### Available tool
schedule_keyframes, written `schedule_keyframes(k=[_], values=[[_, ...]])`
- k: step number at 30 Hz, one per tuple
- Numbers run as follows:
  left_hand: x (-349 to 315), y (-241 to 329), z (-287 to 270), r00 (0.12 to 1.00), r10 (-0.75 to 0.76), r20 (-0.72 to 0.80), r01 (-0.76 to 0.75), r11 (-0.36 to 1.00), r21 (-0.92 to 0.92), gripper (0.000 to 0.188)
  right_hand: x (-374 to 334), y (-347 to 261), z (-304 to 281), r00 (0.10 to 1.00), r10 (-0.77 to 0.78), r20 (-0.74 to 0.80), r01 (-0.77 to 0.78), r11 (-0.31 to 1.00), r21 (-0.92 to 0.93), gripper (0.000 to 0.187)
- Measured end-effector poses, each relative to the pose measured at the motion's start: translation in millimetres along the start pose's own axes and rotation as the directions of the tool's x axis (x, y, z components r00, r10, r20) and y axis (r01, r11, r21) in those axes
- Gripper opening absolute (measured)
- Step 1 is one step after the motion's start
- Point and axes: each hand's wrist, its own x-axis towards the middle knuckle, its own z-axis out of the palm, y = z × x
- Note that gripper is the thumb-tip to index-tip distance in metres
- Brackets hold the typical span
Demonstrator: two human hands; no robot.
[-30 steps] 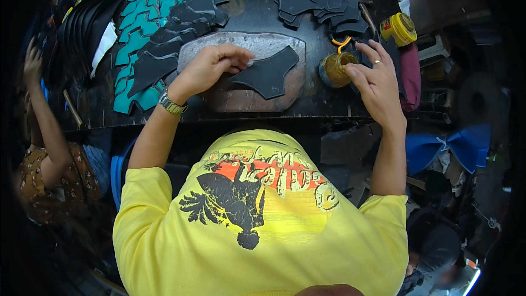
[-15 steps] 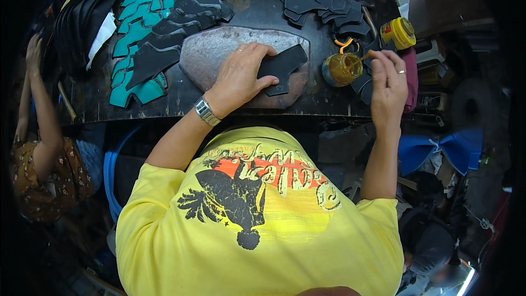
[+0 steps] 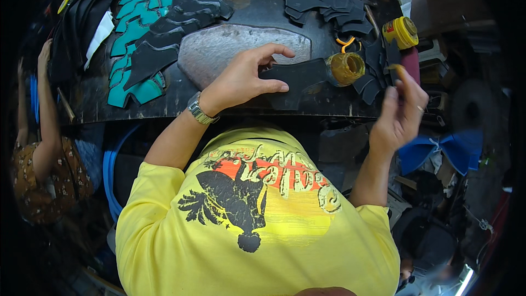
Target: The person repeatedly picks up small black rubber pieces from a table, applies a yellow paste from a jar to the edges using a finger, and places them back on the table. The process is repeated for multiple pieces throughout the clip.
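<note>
My left hand (image 3: 241, 79), with a metal watch at its wrist, is open, thumb and forefinger spread wide. Its thumb reaches over a black cut sheet piece (image 3: 307, 77) at the lower right of a grey stone-like slab (image 3: 213, 46). The piece's left end is partly hidden by the hand, and its right end meets a glass jar (image 3: 344, 70) smeared with amber, glue-like stuff. The jar's mouth leans right. Right of the jar, my right hand (image 3: 397, 112) is closed on a short, amber-coated stick (image 3: 395, 68), blurred; whether it has bristles I cannot tell.
Overlapping teal pieces (image 3: 139, 92) and black pieces (image 3: 148, 66) run along the left of the dark table. More black pieces (image 3: 323, 0) lie at the back, near orange-handled scissors (image 3: 345, 43) and a yellow tub (image 3: 402, 32). Another person's arm (image 3: 46, 109) shows at far left.
The stick has come out of the jar and moved right with my right hand. The black piece has shifted right and nearer, against the jar. My left fingers have spread, and the jar's mouth has turned right.
</note>
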Motion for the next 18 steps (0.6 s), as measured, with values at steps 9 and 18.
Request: schedule_keyframes(k=[9,18], values=[[-5.5,0.7,-3.1,0.997,-0.068,0.024,0.071,0.992,-0.106,0.055,-5.1,10.1,-10.2,0.922,0.151,0.357,0.037,0.883,-0.468,0.047],[-8.2,9.7,13.9,0.982,-0.111,0.151,0.149,0.951,-0.272,0.04,-14.2,-17.4,19.0,0.908,0.247,0.337,-0.385,0.809,0.444,0.084]])
